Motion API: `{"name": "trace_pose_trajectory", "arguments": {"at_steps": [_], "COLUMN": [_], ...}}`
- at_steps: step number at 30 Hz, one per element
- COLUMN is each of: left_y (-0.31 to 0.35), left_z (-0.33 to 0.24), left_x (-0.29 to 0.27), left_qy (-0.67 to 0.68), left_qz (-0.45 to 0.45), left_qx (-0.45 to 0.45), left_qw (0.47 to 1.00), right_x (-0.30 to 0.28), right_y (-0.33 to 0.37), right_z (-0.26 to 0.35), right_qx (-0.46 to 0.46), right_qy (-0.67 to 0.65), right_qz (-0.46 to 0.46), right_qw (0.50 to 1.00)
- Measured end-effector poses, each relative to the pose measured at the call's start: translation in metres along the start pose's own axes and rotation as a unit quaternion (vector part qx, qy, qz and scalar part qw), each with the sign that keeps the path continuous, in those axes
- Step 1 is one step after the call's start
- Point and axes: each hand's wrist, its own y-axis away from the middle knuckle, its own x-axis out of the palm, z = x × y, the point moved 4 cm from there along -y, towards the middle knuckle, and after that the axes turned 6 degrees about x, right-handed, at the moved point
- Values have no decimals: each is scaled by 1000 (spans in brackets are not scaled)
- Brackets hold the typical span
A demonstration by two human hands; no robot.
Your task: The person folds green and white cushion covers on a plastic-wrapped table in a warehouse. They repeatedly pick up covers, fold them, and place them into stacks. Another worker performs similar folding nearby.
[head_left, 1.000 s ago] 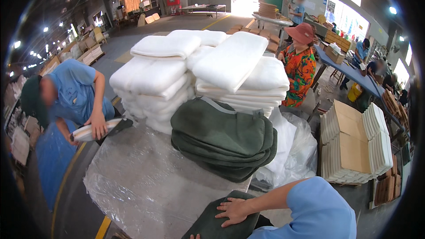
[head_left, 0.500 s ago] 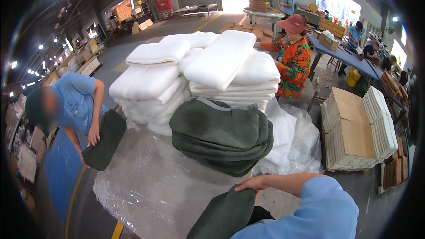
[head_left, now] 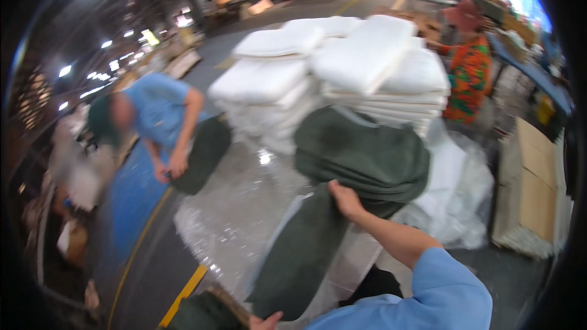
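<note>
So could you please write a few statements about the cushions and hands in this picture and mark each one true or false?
1. The person's right hand rests on a long dark green fabric cover. True.
2. The stacked white foam cushions lie in front of the dark green pile. False: they lie behind it.
3. A co-worker in a blue shirt holds a dark green cushion. True.
4. The flat cardboard stack stands on the left. False: on the right.

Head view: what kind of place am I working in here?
Most likely a factory or warehouse floor where cushions are made or packed. Tall stacks of white foam pads and a pile of dark green covers sit on plastic sheeting, flattened cardboard boxes wait nearby, and other workers handle covers.
</note>
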Motion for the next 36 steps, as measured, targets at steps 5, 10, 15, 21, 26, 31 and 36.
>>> {"name": "trace_pose_trajectory", "arguments": {"at_steps": [5,10,15,21,26,31,36], "left_y": [15,20,-5,-88,-132,-159,-218], "left_z": [43,68,37,34,-26,-83,-106], "left_x": [-20,7,71,96,143,181,201], "left_qy": [-247,-316,-267,-173,38,-7,-90], "left_qz": [43,32,120,99,28,54,134], "left_qx": [69,217,175,104,286,201,262], "left_qw": [966,923,940,974,957,978,951], "right_x": [65,101,141,114,108,78,50], "right_y": [-20,-43,-33,-4,53,37,19], "right_z": [11,24,22,40,83,74,76], "right_qx": [42,-10,57,-88,-228,-234,-194], "right_qy": [-279,-302,-60,-176,-53,64,23], "right_qz": [-36,13,102,106,97,43,18], "right_qw": [959,953,991,975,967,969,981]}}
